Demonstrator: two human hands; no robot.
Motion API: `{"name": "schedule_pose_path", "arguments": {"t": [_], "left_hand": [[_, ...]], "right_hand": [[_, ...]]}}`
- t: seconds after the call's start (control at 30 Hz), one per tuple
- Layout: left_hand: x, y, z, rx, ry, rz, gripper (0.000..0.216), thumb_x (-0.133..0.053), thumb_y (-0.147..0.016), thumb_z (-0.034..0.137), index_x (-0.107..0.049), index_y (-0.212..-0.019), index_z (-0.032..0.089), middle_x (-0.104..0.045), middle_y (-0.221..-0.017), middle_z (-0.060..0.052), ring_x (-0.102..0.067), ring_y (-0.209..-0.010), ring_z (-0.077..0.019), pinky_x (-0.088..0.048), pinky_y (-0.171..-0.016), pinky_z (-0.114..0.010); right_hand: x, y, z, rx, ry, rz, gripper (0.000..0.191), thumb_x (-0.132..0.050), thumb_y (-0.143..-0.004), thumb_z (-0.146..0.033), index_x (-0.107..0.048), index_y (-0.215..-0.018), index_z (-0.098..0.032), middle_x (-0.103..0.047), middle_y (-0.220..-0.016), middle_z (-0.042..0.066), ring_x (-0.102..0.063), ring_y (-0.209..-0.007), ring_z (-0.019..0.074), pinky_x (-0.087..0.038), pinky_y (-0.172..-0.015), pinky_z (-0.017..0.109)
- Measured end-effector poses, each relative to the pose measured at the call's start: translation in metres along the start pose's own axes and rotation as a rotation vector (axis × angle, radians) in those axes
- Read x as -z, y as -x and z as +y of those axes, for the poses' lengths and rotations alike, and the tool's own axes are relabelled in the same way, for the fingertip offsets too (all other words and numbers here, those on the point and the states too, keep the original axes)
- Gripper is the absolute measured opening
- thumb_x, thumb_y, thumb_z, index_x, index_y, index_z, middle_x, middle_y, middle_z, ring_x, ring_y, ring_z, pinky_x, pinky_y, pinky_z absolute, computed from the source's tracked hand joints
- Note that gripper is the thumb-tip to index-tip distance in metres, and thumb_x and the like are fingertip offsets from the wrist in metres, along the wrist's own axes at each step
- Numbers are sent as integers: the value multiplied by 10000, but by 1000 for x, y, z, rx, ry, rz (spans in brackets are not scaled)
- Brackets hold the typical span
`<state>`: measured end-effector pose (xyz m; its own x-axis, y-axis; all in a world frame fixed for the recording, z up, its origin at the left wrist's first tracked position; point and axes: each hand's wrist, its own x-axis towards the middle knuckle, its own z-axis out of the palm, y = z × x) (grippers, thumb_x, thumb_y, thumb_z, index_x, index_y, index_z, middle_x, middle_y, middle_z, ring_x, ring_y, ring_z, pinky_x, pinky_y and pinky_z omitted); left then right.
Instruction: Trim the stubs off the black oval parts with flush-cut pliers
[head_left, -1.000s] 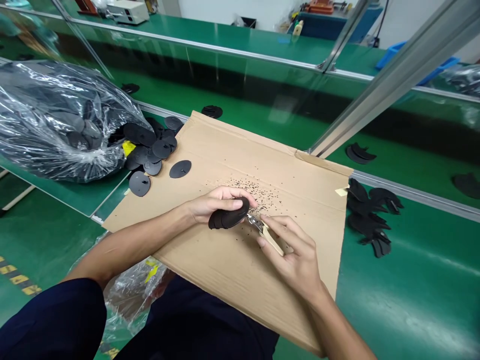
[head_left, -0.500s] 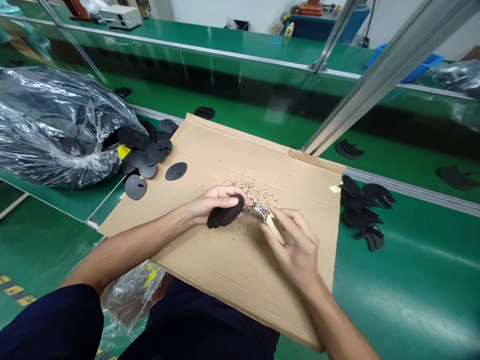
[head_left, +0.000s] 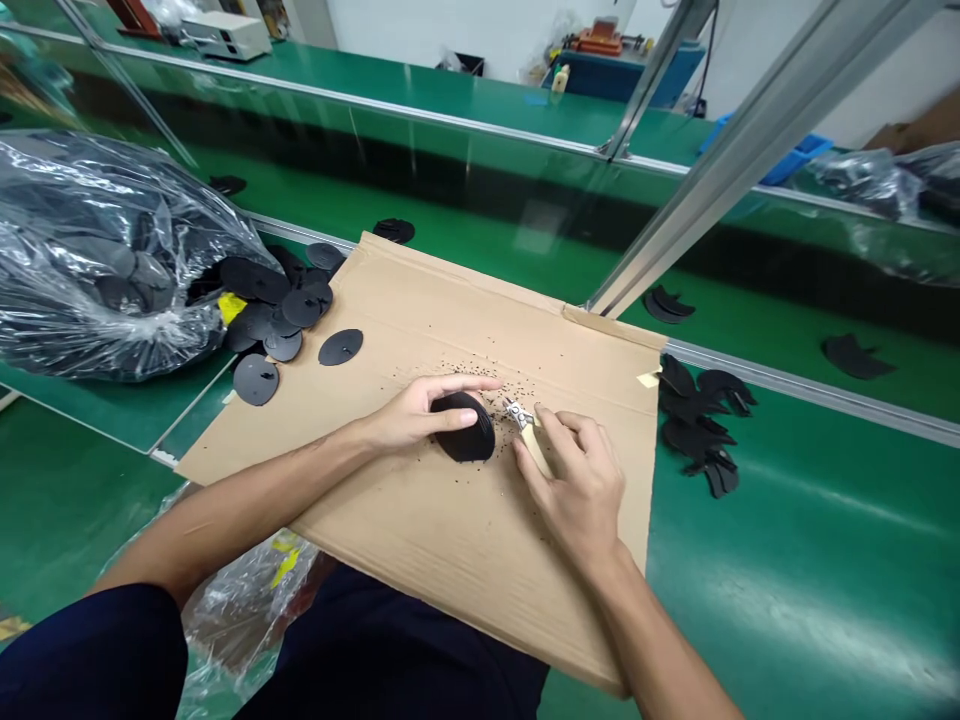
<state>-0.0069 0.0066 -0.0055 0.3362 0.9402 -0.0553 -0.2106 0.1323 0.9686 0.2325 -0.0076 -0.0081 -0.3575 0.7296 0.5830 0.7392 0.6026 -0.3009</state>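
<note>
My left hand point(head_left: 412, 412) grips a small stack of black round discs point(head_left: 466, 436), thumb on the near face and index finger stretched along the top. Closed around the pale yellow handles of a pair of nippers point(head_left: 534, 445), my right hand point(head_left: 581, 470) holds the metal jaws a little to the right of the discs, apart from them. Beneath both hands lies a cardboard sheet point(head_left: 420, 530), strewn with tiny black scraps point(head_left: 480, 372). A single black disc point(head_left: 340, 347) rests on the cardboard to the left.
A clear plastic bag point(head_left: 97, 260) spills black discs point(head_left: 304, 303) at the left. More black curved pieces point(head_left: 694, 425) are heaped beyond the cardboard's right edge on the green table point(head_left: 795, 520). A metal post point(head_left: 720, 170) slants up behind the cardboard at the right.
The disc stack in my left hand has turned, showing its broad face more toward me. My right hand keeps the nippers beside it. The whole view has shifted slightly.
</note>
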Motion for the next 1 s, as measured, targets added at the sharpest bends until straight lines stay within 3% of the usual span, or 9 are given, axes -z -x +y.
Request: {"name": "schedule_pose_path", "arguments": {"t": [0.17, 0.27, 0.37, 0.53, 0.73, 1.0], "left_hand": [[0, -5, 0, 17, 158, 150, 276, -855, -758, 374, -759, -851, 131, -743, -811, -48, -667, -742, -143, -527, -765, -259], [-1, -8, 2, 39, 278, 245, 303, -866, -751, 382, -720, -828, 127, -706, -736, -14, -637, -680, -114, -522, -719, -236], [-1, -11, 2, 77, 403, 302, 327, -889, -728, 344, -694, -883, 133, -713, -793, -9, -656, -724, -111, -537, -738, -232], [1, -12, 2, 125, 491, 279, 392, -853, -737, 152, -667, -1082, 168, -747, -997, -40, -713, -884, -134, -561, -819, -240], [1, -8, 1, 186, 583, 204, 315, -703, -820, 57, -678, -1119, 152, -749, -1001, -52, -696, -707, -106, -566, -653, -210], [-11, -6, -6, 268, 670, 159, 309, -628, -845, 9, -693, -1122, 130, -766, -1038, -74, -721, -714, -113, -578, -610, -190]], "right_hand": [[1, -1, -2, -23, -67, -12, 399, -667, -932, -296, -647, -1328, -244, -679, -1018, 97, -643, -888, 261, -533, -737, 404], [1, -1, -4, -40, -118, -15, 392, -672, -929, -309, -653, -1315, -238, -680, -1030, 103, -649, -900, 268, -544, -751, 421], [1, -1, -5, -50, -173, -31, 382, -670, -929, -312, -661, -1300, -222, -679, -1056, 115, -657, -924, 274, -554, -757, 429], [0, -1, -4, -61, -206, -31, 394, -671, -927, -308, -650, -1314, -236, -676, -1043, 107, -664, -937, 275, -564, -770, 445], [0, -1, -5, 3, -176, -41, 397, -675, -926, -308, -644, -1315, -237, -675, -1042, 107, -654, -903, 265, -554, -749, 428], [-2, 2, -7, 74, -114, -62, 386, -663, -962, -297, -615, -1339, -229, -689, -1045, 107, -660, -909, 250, -533, -740, 379]]}}
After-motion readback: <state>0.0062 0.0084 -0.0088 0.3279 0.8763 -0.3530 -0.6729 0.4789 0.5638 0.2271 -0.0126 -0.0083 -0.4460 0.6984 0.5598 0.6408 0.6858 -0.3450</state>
